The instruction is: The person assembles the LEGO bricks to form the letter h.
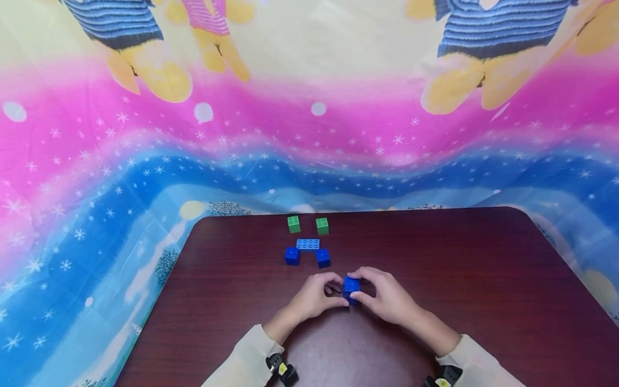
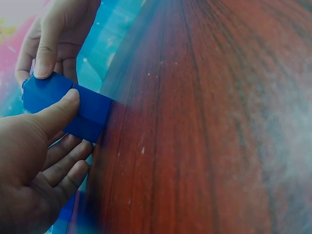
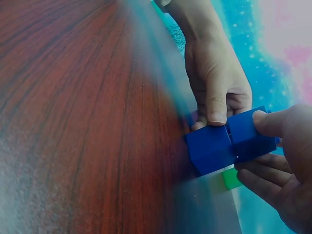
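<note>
Two dark blue toy bricks stand one on top of the other near the middle of the table, between both hands. My left hand [image 1: 314, 296] pinches the lower blue brick [image 2: 93, 113], its thumb lying close to the seam. On the upper blue brick [image 3: 246, 129] is the grip of my right hand [image 1: 393, 301], thumb on the near face and fingers behind. A thin seam shows between the bricks in the right wrist view. The lower one's base appears to meet the tabletop.
Beyond the hands sit two more dark blue bricks, left [image 1: 292, 256] and right [image 1: 323, 258]. A longer light blue brick [image 1: 308, 244] lies behind them. Farther back are two green bricks, left [image 1: 294, 224] and right [image 1: 322, 226]. A patterned curtain [image 1: 309, 134] hangs behind the dark wooden table [image 1: 459, 258].
</note>
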The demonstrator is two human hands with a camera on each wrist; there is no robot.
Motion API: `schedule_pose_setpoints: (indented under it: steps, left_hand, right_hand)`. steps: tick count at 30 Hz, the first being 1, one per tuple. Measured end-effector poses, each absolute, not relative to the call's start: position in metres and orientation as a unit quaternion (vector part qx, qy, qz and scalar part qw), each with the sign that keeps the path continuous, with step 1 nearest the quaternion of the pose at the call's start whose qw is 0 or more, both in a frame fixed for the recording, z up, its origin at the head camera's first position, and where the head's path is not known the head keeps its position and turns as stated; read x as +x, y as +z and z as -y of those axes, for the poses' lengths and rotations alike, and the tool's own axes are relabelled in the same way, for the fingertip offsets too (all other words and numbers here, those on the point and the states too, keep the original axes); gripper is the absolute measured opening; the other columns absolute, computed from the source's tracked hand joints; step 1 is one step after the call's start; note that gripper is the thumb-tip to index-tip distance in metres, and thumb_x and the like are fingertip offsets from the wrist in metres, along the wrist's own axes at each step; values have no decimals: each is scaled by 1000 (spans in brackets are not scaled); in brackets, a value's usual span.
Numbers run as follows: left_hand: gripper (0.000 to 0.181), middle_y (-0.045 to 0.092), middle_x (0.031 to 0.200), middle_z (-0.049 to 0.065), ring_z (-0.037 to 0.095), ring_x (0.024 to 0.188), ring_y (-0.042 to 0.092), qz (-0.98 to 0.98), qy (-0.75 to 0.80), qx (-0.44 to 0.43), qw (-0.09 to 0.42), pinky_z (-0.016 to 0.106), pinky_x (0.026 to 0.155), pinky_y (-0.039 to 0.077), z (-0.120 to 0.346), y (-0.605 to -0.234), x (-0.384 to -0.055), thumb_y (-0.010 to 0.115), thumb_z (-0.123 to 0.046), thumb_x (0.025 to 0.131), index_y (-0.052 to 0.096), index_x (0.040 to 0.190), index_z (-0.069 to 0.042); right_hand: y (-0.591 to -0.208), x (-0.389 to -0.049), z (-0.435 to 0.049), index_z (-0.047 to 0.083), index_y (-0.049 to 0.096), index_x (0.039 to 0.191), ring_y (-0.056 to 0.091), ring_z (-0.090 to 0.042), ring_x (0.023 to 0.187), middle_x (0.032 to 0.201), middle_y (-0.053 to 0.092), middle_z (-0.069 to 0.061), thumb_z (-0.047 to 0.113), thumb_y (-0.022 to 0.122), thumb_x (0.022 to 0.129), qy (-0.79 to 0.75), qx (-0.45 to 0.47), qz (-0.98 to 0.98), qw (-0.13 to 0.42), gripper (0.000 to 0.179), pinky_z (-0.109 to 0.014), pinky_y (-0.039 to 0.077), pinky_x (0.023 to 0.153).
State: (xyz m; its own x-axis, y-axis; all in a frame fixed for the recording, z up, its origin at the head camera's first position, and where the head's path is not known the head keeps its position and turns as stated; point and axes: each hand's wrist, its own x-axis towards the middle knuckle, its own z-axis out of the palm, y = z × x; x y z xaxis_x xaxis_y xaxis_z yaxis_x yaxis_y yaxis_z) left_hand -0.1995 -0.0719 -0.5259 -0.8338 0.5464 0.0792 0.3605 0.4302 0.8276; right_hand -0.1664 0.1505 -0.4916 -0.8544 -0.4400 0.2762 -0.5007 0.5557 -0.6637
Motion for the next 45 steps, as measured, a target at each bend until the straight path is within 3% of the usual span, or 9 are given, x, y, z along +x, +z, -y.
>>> schedule_pose_setpoints:
  steps: [10, 26, 35, 41, 45]
  left_hand:
    - [36, 71, 100, -4, 3, 90, 66, -853, 427, 285, 95, 19, 80, 54, 72, -524, -201, 89, -22, 81, 69, 109, -12]
    - [33, 72, 101, -5, 4, 92, 68, -845, 443, 280, 105, 20, 81, 55, 73, -524, -201, 87, -22, 83, 71, 109, -13]
    - [31, 72, 101, -5, 3, 92, 67, -841, 446, 289, 101, 20, 81, 55, 72, -524, -202, 87, -23, 83, 71, 109, -14]
    - [32, 72, 101, -5, 4, 92, 68, -842, 447, 283, 107, 20, 81, 55, 72, -523, -201, 86, -24, 83, 71, 110, -13]
    - [33, 71, 100, -6, 3, 91, 67, -845, 444, 280, 105, 19, 80, 55, 74, -523, -201, 87, -24, 83, 71, 110, -13]
  right_hand:
    - [-491, -169, -147, 14, 69, 124, 67, -15, 109, 115, 69, 4, 19, 80, 90, 366, 267, 890, 42, 36, -40, 56, 93]
    - [-499, -168, -148, 14, 66, 121, 71, -14, 96, 113, 67, 0, 15, 78, 92, 447, 238, 862, 1, 32, -32, 59, 82]
    - [-500, -168, -149, 16, 66, 120, 68, -9, 96, 112, 66, 5, 15, 81, 88, 403, 252, 879, 25, 35, -30, 58, 83]
    - [-501, -167, -146, 13, 64, 123, 67, -12, 101, 114, 66, 2, 19, 82, 88, 324, 276, 903, 63, 39, -36, 58, 87]
    - [-503, -169, -144, 14, 64, 121, 66, -12, 102, 113, 66, 4, 19, 83, 87, 341, 262, 901, 52, 39, -36, 58, 88]
